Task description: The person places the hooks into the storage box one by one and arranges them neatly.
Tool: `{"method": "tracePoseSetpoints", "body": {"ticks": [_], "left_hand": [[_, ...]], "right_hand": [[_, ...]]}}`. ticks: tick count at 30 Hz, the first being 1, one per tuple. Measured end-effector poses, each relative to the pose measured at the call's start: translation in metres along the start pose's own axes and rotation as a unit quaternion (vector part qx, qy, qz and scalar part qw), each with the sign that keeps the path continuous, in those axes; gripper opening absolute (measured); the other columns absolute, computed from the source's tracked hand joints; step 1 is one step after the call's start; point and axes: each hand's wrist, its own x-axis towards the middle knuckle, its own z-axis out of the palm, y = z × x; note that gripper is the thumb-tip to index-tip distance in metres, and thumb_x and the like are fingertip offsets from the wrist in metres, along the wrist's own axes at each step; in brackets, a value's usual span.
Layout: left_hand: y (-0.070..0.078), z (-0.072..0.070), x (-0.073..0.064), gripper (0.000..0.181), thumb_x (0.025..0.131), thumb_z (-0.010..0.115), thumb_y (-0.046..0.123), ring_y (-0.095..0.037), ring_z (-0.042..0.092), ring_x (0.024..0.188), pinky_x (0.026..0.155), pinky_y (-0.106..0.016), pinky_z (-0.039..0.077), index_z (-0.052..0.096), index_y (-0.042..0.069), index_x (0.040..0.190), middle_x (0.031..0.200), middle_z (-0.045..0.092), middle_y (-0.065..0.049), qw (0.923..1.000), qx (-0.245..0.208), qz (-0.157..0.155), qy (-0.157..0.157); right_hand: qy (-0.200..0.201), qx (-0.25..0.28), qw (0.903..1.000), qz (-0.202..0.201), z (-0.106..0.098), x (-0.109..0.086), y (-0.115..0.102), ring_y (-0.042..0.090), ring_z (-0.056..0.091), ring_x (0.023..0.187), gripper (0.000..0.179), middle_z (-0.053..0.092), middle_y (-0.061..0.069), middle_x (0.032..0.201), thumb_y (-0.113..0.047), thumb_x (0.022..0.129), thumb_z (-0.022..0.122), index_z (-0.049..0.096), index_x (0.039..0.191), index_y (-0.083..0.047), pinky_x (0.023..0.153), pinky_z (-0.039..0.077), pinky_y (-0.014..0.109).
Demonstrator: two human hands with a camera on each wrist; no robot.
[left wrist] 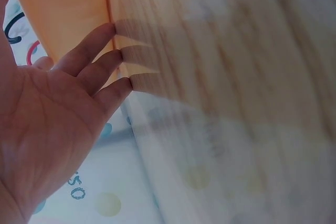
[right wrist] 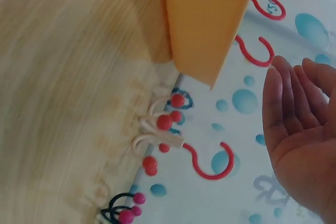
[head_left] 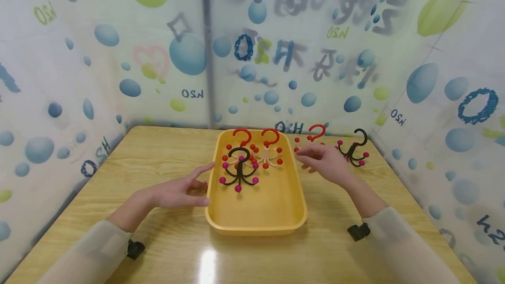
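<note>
Bubble-printed sheeting (head_left: pixel 158 25) rises behind a wooden table (head_left: pixel 165 154).

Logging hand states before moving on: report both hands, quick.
Left hand: open, fingers at the left side of the yellow tray.
Right hand: open, empty, near the tray's right rim.

Small booth-like enclosure; wider room type undeterminable. Evidence: pale sheet walls printed with blue and green bubbles (head_left: pixel 292 56), reversed "H2O" lettering (head_left: pixel 289 127), enclosing yellowish wood-grain counter (head_left: pixel 276 257).

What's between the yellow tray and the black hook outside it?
A red-and-white hook and, in the head view, the right hand partly covering it.
</note>
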Motion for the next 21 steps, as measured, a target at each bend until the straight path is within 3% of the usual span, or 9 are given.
{"method": "tracePoseSetpoints", "body": {"ticks": [8,15,21], "left_hand": [[-0.001,0.002,-0.001,0.105,0.102,0.075,0.055,-0.048,0.046,0.157,0.127,-0.076,0.030,0.002,0.039,0.177,0.167,0.051,-0.024,1.0000,-0.004,0.004,-0.001],[-0.001,0.001,0.000,0.105,0.103,0.075,0.053,-0.048,0.046,0.157,0.127,-0.076,0.030,0.002,0.039,0.177,0.167,0.051,-0.023,0.9999,-0.006,0.015,-0.003],[0.000,0.001,0.000,0.105,0.103,0.075,0.053,-0.048,0.045,0.158,0.127,-0.076,0.030,0.001,0.038,0.177,0.168,0.050,-0.024,0.9999,-0.005,0.015,-0.003]], "right_hand": [[0.023,0.020,0.9995,0.010,-0.016,-0.024,0.035,0.015,0.077,0.092,0.036,0.081,0.012,0.116,-0.030,0.109,0.073,0.075,0.133,-0.005,0.078,0.065,0.026],[0.050,0.019,0.9979,0.036,-0.027,-0.036,0.067,0.030,0.078,0.101,0.039,0.078,0.022,0.126,-0.032,0.109,0.072,0.073,0.138,-0.005,0.082,0.068,0.035],[0.071,0.010,0.9961,0.052,-0.044,-0.043,0.091,0.019,0.078,0.099,0.045,0.077,0.022,0.128,-0.035,0.112,0.067,0.069,0.143,-0.003,0.083,0.067,0.033]]}}
